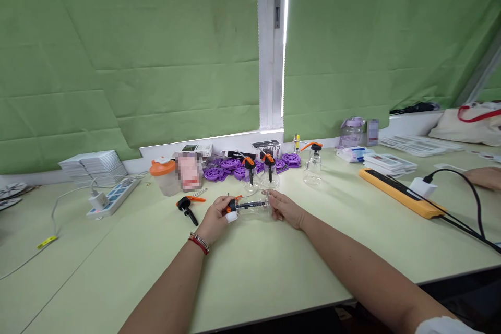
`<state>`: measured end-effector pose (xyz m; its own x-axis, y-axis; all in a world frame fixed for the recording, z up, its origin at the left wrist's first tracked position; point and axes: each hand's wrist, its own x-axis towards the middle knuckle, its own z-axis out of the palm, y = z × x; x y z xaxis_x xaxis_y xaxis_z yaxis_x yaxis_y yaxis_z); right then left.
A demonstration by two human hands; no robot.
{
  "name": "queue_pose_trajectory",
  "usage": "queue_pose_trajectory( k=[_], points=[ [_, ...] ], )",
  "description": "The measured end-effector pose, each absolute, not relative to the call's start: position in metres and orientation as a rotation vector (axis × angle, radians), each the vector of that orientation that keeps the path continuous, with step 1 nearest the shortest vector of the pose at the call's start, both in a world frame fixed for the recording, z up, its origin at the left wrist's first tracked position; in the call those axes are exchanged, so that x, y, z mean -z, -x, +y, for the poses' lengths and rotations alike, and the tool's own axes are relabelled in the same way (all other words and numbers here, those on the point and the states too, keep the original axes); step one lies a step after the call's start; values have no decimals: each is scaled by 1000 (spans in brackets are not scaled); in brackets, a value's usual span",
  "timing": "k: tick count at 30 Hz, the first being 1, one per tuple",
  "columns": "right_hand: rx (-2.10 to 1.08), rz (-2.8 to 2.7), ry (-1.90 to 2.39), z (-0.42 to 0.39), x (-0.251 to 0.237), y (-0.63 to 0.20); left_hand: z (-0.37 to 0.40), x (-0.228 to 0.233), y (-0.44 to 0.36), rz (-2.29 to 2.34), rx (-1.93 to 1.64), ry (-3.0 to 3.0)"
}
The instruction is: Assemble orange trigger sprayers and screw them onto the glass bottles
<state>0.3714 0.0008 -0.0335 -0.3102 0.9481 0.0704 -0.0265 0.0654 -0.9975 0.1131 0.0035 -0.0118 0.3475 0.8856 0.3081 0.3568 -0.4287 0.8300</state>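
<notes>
Left hand [217, 216]: closed around the black-and-orange pump head end of a clear bottle [254, 209], with a white cap piece at the thumb side. Red bracelet [199, 243] worn at the wrist.

Right hand [285, 208]: fingers wrapped around the opposite, base end of the same bottle.

Bottle: lying on its side, held between both hands just above or on the pale green table [254, 271], near the middle of the scene; contact with the surface cannot be told.

Just left of the left hand: a loose black pump head [186, 206] with an orange trigger, lying on the table.

Beyond the hands: two upright clear bottles [260, 173] with pump heads fitted, and a third upright bottle [313, 166] further right. Behind them, a pile of purple plastic parts [227, 169].

Far left: a small container with orange lid [165, 176], a power strip [112, 197] with a plugged-in charger, and stacked white trays [94, 164].

Right side: a yellow bar [399, 192], a white plug with black cable [422, 187], and, at the right edge, another person's hand [485, 177] resting on the table.
</notes>
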Motion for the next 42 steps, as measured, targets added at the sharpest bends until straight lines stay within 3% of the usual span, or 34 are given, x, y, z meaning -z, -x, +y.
queue_pose_trajectory(
  k=[34, 42],
  points=[
    [-1425, -1430, 1013, -4, 19, -365, 3, 18, -118, 1075, -1074, -1981],
    [-1258, -1497, 1105, -4, 25, -364, 2, 15, -119, 1068, -1091, -2044]
  ],
)
